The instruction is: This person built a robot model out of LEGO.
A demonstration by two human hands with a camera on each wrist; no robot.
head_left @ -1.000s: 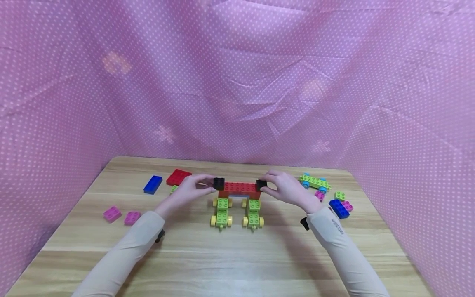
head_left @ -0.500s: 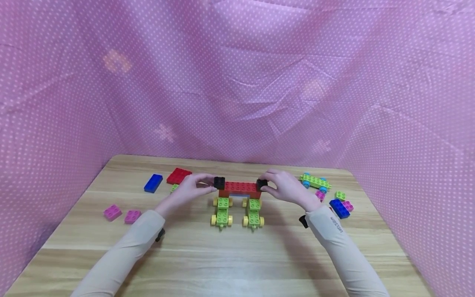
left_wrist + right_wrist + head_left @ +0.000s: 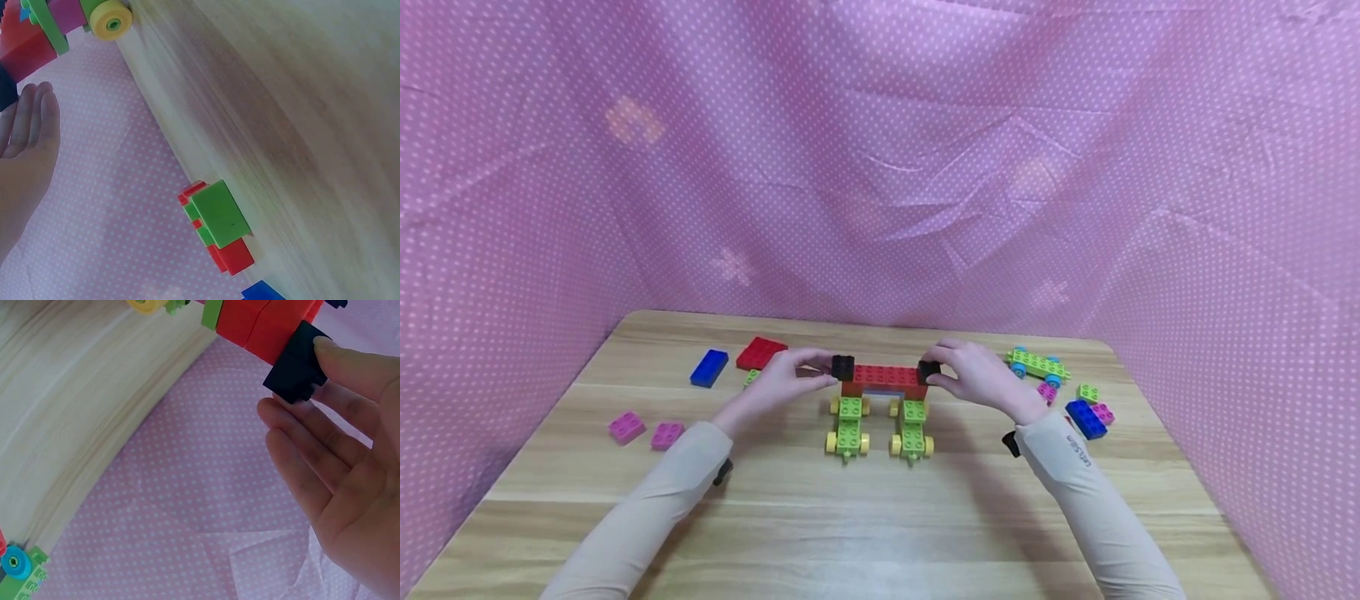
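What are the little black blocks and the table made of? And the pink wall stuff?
The black blocks look like hard, smooth plastic: molded studs on top, crisp edges. The table looks like wood or a wood-look laminate, with pale grain streaks; which one is unclear. The pink backdrop seems to be thin cloth, since it creases and folds, printed with white dots.

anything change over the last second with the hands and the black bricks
Almost nothing. The right hand drew in slightly toward the red bridge, keeping its pinch on the right black brick. The left hand still holds the left black brick at the bridge's other end. The green wheeled bases and the loose bricks on the table lie as before.
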